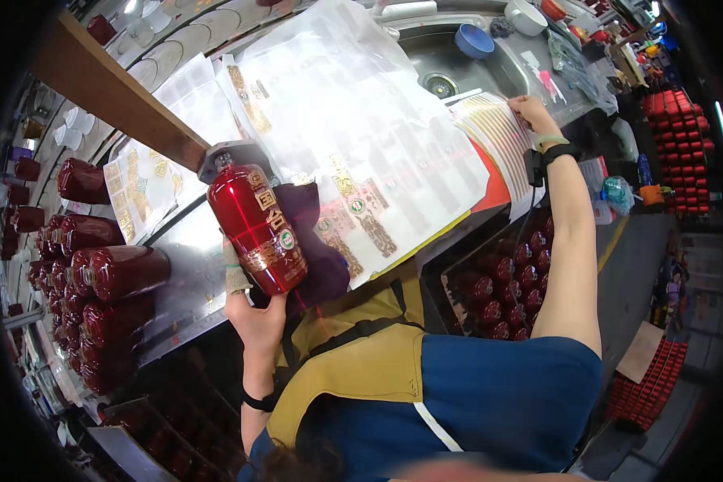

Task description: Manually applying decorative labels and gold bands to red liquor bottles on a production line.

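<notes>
Red bottle in L hand; R hand — gold label stack

A bottle-labelling workshop: rows of glossy red bottles lie stacked along a steel workbench, crates of more bottles sit below, sheets of gold decals cover the surface, and a steel sink stands behind.
</notes>
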